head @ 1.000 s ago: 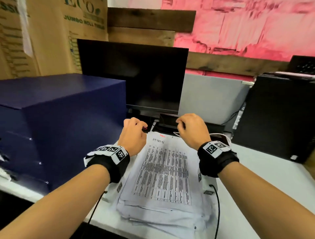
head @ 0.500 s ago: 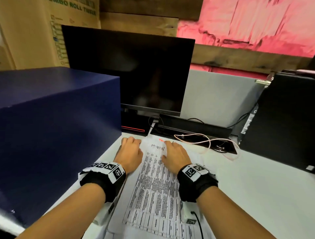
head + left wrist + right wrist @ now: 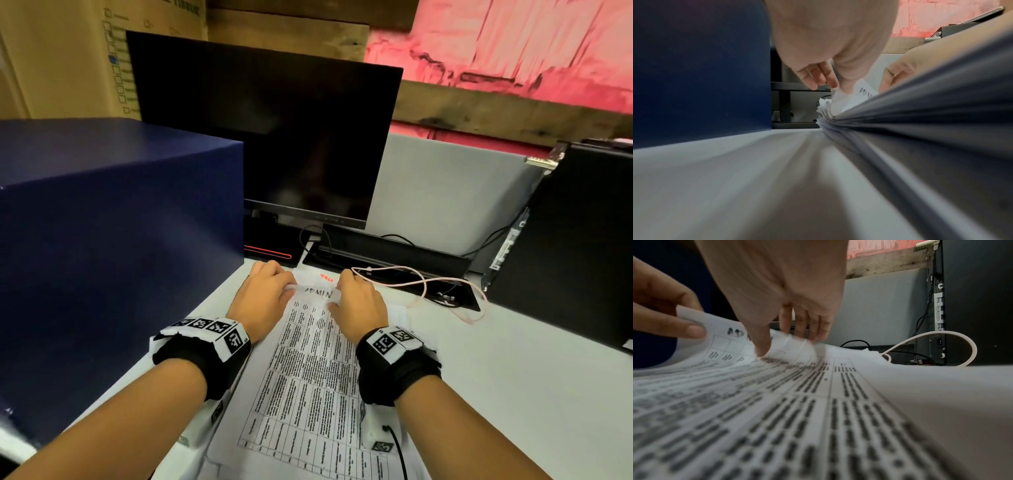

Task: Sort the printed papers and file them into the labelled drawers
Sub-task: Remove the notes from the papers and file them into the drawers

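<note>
A stack of printed papers (image 3: 308, 394) lies on the white desk, its layered edge (image 3: 828, 113) showing in the left wrist view. The top sheet (image 3: 789, 386) carries a printed table and a handwritten "ADMIN" heading. My left hand (image 3: 286, 286) pinches the sheet's far left corner (image 3: 838, 95) between thumb and fingers. My right hand (image 3: 339, 293) pinches the far edge to the right of the heading, thumb (image 3: 760, 345) on top and fingers behind. That far edge curls up off the stack. The dark blue drawer cabinet (image 3: 120, 240) stands directly left of the stack; its drawer fronts are out of sight.
A black monitor (image 3: 274, 137) stands behind the papers, with a black bar (image 3: 394, 250) at its foot. A pink cable (image 3: 428, 284) loops on the desk right of my right hand. A black computer tower (image 3: 575, 246) stands at the right, before a grey partition (image 3: 445, 192).
Both hands came down from near the monitor's foot onto the far edge of the stack. They have taken hold of the top sheet and raised its far edge.
</note>
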The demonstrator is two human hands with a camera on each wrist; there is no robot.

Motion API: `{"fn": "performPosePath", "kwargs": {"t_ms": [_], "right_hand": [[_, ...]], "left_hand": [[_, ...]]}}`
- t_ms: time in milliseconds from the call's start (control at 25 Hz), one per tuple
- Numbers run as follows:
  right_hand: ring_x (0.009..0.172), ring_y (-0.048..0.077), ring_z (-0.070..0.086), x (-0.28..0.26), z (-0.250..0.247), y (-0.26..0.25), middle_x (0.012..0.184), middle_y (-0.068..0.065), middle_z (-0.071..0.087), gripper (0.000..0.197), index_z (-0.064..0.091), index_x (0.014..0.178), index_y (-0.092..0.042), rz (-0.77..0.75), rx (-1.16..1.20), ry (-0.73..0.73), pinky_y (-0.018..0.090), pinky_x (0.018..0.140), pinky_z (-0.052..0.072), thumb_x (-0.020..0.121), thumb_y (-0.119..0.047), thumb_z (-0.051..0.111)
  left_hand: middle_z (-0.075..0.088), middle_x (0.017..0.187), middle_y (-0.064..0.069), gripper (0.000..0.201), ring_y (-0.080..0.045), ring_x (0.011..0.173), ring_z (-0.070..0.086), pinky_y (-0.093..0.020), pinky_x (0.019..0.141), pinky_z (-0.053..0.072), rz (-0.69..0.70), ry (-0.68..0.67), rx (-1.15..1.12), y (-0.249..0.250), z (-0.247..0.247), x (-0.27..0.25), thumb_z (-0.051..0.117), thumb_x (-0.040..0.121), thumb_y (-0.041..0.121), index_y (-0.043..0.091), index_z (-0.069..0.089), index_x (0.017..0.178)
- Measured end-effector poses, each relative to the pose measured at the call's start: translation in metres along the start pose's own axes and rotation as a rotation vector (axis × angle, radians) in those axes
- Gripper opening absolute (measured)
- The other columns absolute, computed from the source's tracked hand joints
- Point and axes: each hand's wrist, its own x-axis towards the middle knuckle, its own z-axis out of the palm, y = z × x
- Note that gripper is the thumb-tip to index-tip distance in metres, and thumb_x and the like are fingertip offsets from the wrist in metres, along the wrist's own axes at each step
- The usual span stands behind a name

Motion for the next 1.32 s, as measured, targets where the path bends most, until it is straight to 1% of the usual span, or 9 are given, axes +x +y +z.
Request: {"fn": "performPosePath", "kwargs": {"t_ms": [160, 280, 440, 640, 840, 920, 1080, 1200, 1320], "right_hand": [[0.117, 0.025, 0.050, -0.001, 0.000, 0.000, 0.126, 0.004, 0.052, 0.060, 0.039, 0.130, -0.024, -0.091, 0.106, -0.021, 0.036, 0.094, 0.046, 0.082, -0.024, 0.074], [0.119, 0.020, 0.047, -0.002, 0.000, -0.002, 0.128, 0.000, 0.051, 0.036, 0.055, 0.119, -0.024, -0.221, 0.073, -0.052, 0.031, 0.096, 0.042, 0.085, -0.019, 0.070], [0.105, 0.021, 0.057, -0.004, -0.002, -0.003, 0.111, 0.002, 0.061, 0.018, 0.067, 0.096, -0.022, -0.174, 0.089, -0.093, 0.033, 0.086, 0.049, 0.085, -0.008, 0.064], [0.098, 0.021, 0.062, -0.006, -0.003, -0.004, 0.103, 0.002, 0.066, 0.023, 0.072, 0.089, -0.021, -0.102, 0.155, -0.144, 0.030, 0.081, 0.052, 0.085, -0.004, 0.058], [0.102, 0.019, 0.059, -0.005, -0.002, -0.005, 0.102, 0.001, 0.066, 0.009, 0.071, 0.093, -0.021, -0.097, 0.148, -0.172, 0.028, 0.082, 0.050, 0.085, -0.019, 0.068], [0.097, 0.017, 0.060, -0.005, 0.000, -0.007, 0.099, -0.001, 0.068, 0.024, 0.070, 0.094, -0.019, -0.117, 0.152, -0.188, 0.032, 0.084, 0.052, 0.079, -0.038, 0.075], [0.090, 0.016, 0.061, -0.005, 0.002, -0.009, 0.093, -0.002, 0.069, 0.047, 0.072, 0.094, -0.018, -0.164, 0.148, -0.144, 0.034, 0.079, 0.053, 0.076, -0.061, 0.067], [0.101, 0.018, 0.058, -0.004, 0.000, -0.008, 0.101, -0.003, 0.071, 0.028, 0.071, 0.109, -0.029, -0.276, 0.148, -0.092, 0.035, 0.086, 0.050, 0.089, -0.046, 0.061], [0.100, 0.016, 0.055, -0.005, -0.003, -0.009, 0.099, -0.005, 0.070, 0.020, 0.071, 0.109, -0.036, -0.392, 0.167, -0.047, 0.033, 0.087, 0.046, 0.091, -0.032, 0.062]], "left_hand": [[0.049, 0.100, 0.013, 0.016, -0.008, 0.105, 0.035, -0.023, 0.095, 0.037, 0.007, -0.015, 0.052, 0.000, -0.003, 0.001, 0.066, 0.088, 0.034, 0.023, 0.074, 0.097], [0.050, 0.092, 0.015, 0.020, -0.004, 0.098, 0.036, -0.023, 0.090, 0.039, 0.002, -0.039, -0.033, 0.002, -0.004, 0.000, 0.067, 0.083, 0.045, 0.026, 0.073, 0.083], [0.053, 0.089, 0.014, 0.046, -0.003, 0.097, 0.040, -0.023, 0.089, 0.038, -0.037, -0.117, -0.152, 0.004, 0.001, 0.000, 0.045, 0.091, 0.056, 0.023, 0.073, 0.074], [0.053, 0.105, 0.010, 0.021, -0.011, 0.108, 0.041, -0.026, 0.095, 0.039, -0.014, -0.172, 0.044, -0.005, 0.004, 0.000, 0.055, 0.093, 0.040, 0.026, 0.067, 0.104], [0.050, 0.129, 0.004, 0.053, -0.016, 0.123, 0.036, -0.027, 0.104, 0.034, -0.104, -0.135, 0.069, -0.008, 0.006, 0.003, 0.060, 0.091, 0.038, 0.019, 0.046, 0.138], [0.052, 0.130, 0.003, 0.055, -0.017, 0.123, 0.037, -0.027, 0.105, 0.033, -0.113, -0.134, 0.080, -0.006, 0.005, 0.004, 0.060, 0.091, 0.036, 0.018, 0.043, 0.141], [0.058, 0.116, 0.006, 0.040, -0.014, 0.114, 0.044, -0.027, 0.100, 0.038, -0.099, -0.104, 0.062, -0.006, 0.001, 0.003, 0.063, 0.090, 0.031, 0.022, 0.054, 0.129], [0.053, 0.094, 0.010, 0.024, -0.014, 0.101, 0.048, -0.029, 0.091, 0.042, -0.096, -0.083, 0.037, -0.002, -0.003, 0.001, 0.063, 0.090, 0.025, 0.023, 0.058, 0.114], [0.053, 0.086, 0.010, 0.012, -0.014, 0.090, 0.049, -0.027, 0.078, 0.041, -0.074, -0.074, 0.019, 0.001, -0.005, 0.000, 0.064, 0.089, 0.020, 0.025, 0.054, 0.094]]}}
